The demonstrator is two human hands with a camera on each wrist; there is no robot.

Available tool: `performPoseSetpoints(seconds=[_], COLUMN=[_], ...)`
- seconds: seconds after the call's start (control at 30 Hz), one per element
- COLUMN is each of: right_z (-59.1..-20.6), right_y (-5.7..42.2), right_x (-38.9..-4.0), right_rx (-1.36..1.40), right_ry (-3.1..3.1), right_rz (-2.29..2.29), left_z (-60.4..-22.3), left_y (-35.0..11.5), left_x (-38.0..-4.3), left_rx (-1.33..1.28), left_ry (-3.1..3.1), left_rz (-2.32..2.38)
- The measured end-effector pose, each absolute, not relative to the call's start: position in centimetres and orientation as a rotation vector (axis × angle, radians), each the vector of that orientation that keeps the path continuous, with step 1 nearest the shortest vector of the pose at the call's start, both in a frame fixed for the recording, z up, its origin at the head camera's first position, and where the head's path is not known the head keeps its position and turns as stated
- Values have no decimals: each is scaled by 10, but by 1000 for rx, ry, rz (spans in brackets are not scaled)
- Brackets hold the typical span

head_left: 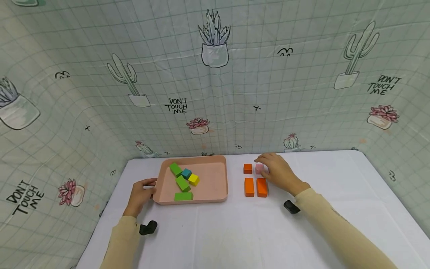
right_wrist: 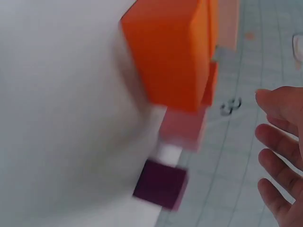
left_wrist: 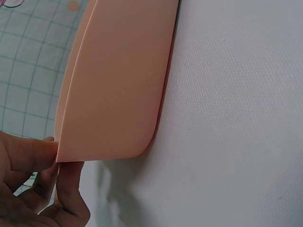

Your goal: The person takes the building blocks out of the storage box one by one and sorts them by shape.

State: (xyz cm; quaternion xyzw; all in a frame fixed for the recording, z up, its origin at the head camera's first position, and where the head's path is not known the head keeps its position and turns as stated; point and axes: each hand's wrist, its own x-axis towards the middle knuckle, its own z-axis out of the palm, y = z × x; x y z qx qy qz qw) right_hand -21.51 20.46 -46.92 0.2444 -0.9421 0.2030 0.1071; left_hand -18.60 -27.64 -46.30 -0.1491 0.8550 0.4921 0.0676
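At the left side of a peach-pink tray [head_left: 211,162], my left hand [head_left: 139,196] pinches the rim. The left wrist view shows the thumb and a finger of the left hand [left_wrist: 35,175] at the end of the tray [left_wrist: 118,90]. Over a pink block [head_left: 259,169] hovers my right hand [head_left: 280,173], its fingers loosely bent and apart. Nothing is between the fingers of the right hand [right_wrist: 281,151] in its wrist view. A dark purple block [right_wrist: 161,184] shows there beside the pink block [right_wrist: 182,127]; in the head view the hand hides it.
A small orange block [head_left: 248,169] and two longer orange blocks [head_left: 249,187] [head_left: 262,187] stand right of the tray. Inside the tray lie three green blocks [head_left: 183,184], a blue block [head_left: 186,173] and a yellow block [head_left: 193,179]. Patterned cloth [head_left: 235,86] walls the white table [head_left: 218,235].
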Motion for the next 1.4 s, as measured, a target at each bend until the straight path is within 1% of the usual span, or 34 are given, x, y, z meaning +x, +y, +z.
performPoseSetpoints(seconds=[0.27, 0.57, 1.07, 1.4], right_z=[-457, -457, -464, -468], right_y=[159, 117, 69, 41], right_x=[-211, -213, -222, -227], right_rx=[885, 1038, 1123, 1145], right_ry=[-2772, -2736, -2793, -2827], right_rz=[590, 586, 629, 510], left_z=[-464, -462, -464, -466], left_y=[-276, -277, -279, -278], left_x=[-187, -187, -186, -188], left_rx=[-458, -465, -410, -442], left_ry=[2574, 2569, 2563, 2568], left_rz=[1468, 1472, 1511, 1487])
